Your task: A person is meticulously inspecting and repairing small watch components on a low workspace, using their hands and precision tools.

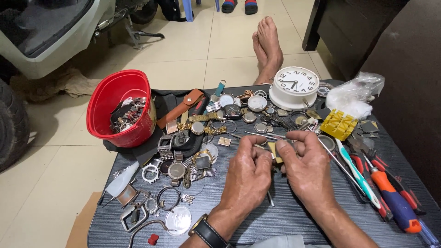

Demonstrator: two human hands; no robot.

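Dark tabletop [294,216], with a red tub [120,108] of watch parts at its left, a white clock [294,86] at the back, screwdrivers [392,197] at the right, and loose watches [177,170] and cases scattered between. At centre, left hand [245,177] and right hand [307,167] are pressed close, fingertips pinching a small yellowish part [277,154] just above the tabletop. Work on it is in hand, unfinished; most watches lie untouched.

Bare counter [294,216] lies open below the hands, while watch parts [183,165] crowd the left, screwdrivers [390,197] the right, and a white clock [294,87] stands beyond.
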